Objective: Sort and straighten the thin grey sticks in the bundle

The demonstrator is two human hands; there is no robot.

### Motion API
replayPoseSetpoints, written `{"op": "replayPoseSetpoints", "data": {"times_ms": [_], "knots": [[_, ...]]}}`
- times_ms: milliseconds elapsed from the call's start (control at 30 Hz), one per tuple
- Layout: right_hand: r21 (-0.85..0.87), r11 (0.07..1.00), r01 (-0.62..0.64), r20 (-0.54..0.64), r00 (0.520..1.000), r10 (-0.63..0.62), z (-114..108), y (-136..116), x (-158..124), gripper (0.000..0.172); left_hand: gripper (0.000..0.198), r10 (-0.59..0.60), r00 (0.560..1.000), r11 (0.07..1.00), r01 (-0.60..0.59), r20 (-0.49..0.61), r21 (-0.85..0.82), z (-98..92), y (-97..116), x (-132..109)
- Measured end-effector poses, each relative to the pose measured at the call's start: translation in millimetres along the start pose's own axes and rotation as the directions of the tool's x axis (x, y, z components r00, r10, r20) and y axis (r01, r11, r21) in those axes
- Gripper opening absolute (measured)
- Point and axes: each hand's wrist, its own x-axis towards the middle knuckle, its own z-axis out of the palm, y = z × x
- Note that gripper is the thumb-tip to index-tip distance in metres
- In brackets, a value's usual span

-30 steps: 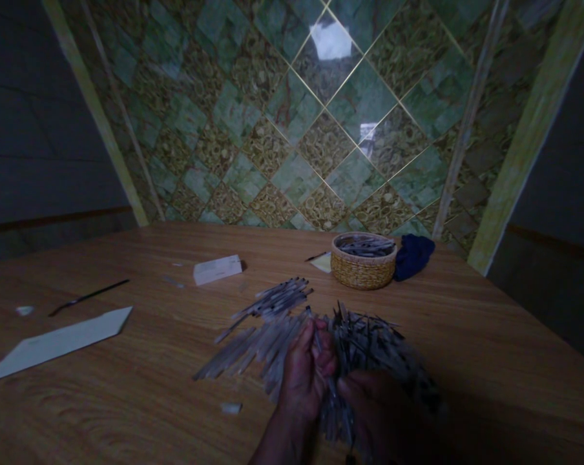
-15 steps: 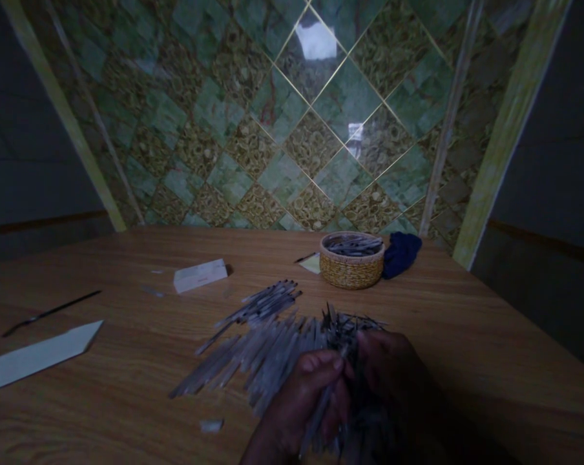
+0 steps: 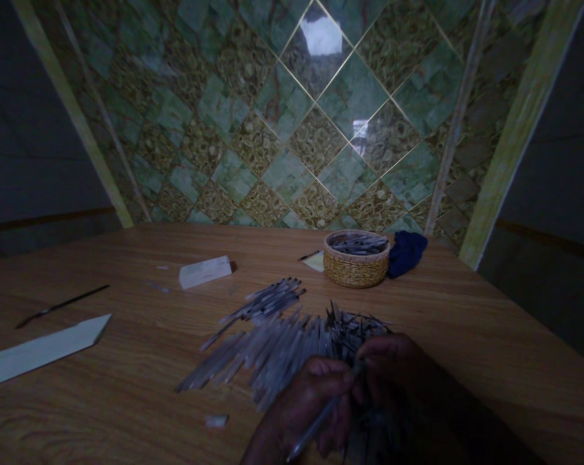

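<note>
My left hand (image 3: 316, 403) is closed around a thin, pale translucent stick (image 3: 316, 427), which slants down to the lower left. Close beside it, my right hand (image 3: 391, 365) pinches at the stick's upper end; the exact contact is dark and partly hidden. Under and in front of both hands spread many similar sticks (image 3: 277, 349), pale along their length. A tangle of dark, pointed pieces (image 3: 353, 326) lies just beyond my fingers. A smaller bundle of dark-tipped sticks (image 3: 272, 298) rests behind the pale ones.
A woven basket (image 3: 356, 270) of similar sticks stands at the back, with a dark blue cloth (image 3: 407, 253) beside it and a yellowish paper (image 3: 315, 261). Leftward lie a white box (image 3: 205, 272), a thin dark tool (image 3: 62, 305) and a pale flat strip (image 3: 44, 351). A tiled wall (image 3: 292, 129) rises behind.
The view has shifted slightly, moving the scene a little to the right. The stick in my left hand now tilts more to the left, its lower end showing clearly. My hands stay together.
</note>
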Motion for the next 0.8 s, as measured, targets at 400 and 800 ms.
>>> {"op": "replayPoseSetpoints", "data": {"times_ms": [400,800], "knots": [[-0.159,0.987,0.018,-0.087,0.996,-0.032,-3.6,8.7,3.5,0.027,0.033,-0.054,0.998,0.998,0.055,-0.02,0.03,0.9,0.6,1.6],[-0.276,0.96,0.038,-0.122,0.99,-0.074,-0.3,5.8,4.2,0.026,0.034,-0.057,0.998,0.998,0.057,-0.016,0.018,-0.1,0.7,1.0]]}}
